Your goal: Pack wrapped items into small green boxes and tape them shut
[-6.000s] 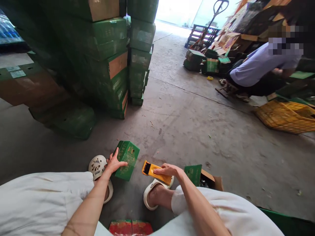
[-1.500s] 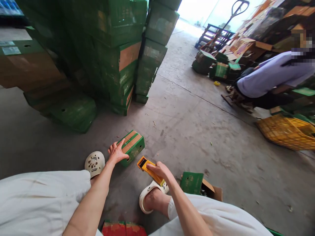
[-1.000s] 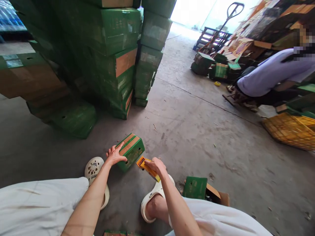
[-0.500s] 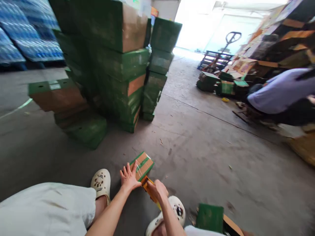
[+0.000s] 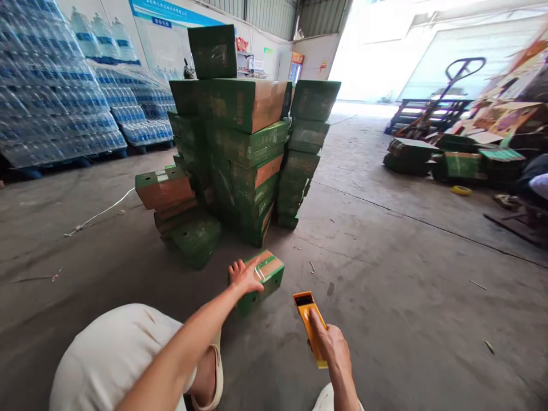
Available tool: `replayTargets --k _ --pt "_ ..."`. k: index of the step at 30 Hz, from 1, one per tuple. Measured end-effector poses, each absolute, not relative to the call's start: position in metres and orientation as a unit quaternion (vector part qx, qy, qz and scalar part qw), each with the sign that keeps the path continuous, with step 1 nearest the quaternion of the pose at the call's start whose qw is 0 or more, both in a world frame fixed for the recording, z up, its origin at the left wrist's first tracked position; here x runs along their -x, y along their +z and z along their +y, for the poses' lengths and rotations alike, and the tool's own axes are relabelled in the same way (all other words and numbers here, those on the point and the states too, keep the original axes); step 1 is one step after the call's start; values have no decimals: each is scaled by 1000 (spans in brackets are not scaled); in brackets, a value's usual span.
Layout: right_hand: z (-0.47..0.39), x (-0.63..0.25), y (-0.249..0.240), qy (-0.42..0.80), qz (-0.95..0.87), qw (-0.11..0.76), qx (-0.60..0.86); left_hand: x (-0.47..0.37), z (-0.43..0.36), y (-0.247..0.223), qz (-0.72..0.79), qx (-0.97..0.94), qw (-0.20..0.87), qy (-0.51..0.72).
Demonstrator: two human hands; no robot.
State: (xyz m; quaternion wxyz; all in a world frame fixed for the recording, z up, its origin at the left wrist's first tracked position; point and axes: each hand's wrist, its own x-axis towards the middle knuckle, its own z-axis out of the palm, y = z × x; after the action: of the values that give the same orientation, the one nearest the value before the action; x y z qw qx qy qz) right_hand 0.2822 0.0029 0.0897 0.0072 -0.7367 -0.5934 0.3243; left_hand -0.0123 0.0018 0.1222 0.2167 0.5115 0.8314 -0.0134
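Note:
My left hand (image 5: 246, 279) lies on top of a small green and brown cardboard box (image 5: 269, 277) on the floor, its fingers spread over the lid. A green strip runs along the top of that box, and a hole shows in its side. To the right of the box and apart from it, my right hand (image 5: 331, 342) is closed around an orange tape dispenser (image 5: 309, 319). The dispenser's dark-slotted end points forward, away from me. Part of the box is hidden behind my left hand and forearm.
Stacked green cartons (image 5: 231, 137) stand ahead, with smaller boxes (image 5: 166, 191) at their left. Wrapped water bottles (image 5: 55, 91) rise at the far left. A pallet jack (image 5: 454, 85), flattened cartons (image 5: 411, 154) and a yellow ring (image 5: 461, 190) are at right. A crouching person (image 5: 539, 182) is partly visible.
My right hand has drawn the tape dispenser away from the box edge, to the right. My left hand stays on the box. The view has swung right and lifted.

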Motion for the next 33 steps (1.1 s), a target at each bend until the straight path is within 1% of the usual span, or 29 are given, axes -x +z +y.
replayTargets --k 3,5,7,9,10,14,16,22,27,30,33 --pt "3 -267 95 373 -593 22 713 71 18 191 834 -545 82 -28" --pt "0 -256 94 382 -603 26 700 111 20 227 835 -549 -13 -30" --pt "-4 -248 91 378 -613 28 693 148 14 244 831 -546 -96 -34" --pt "-7 -244 86 375 -621 25 688 178 3 241 834 -530 -149 -42" --pt "-8 -244 83 376 -623 20 686 190 -4 232 838 -523 -148 -53" --pt "-8 -246 72 386 -620 -2 683 221 -24 183 830 -541 -38 -131" --pt "-7 -247 70 386 -619 -6 684 231 -26 169 827 -540 -15 -154" --pt "-6 -244 76 391 -622 -5 678 257 -30 174 838 -524 -13 -150" --pt "-9 -238 91 394 -634 12 666 252 -33 175 843 -519 -39 -136" --pt "-13 -239 121 421 -630 61 650 238 -29 175 862 -489 -37 -125" --pt "-9 -245 169 462 -593 171 637 222 -24 174 830 -542 -69 -110"
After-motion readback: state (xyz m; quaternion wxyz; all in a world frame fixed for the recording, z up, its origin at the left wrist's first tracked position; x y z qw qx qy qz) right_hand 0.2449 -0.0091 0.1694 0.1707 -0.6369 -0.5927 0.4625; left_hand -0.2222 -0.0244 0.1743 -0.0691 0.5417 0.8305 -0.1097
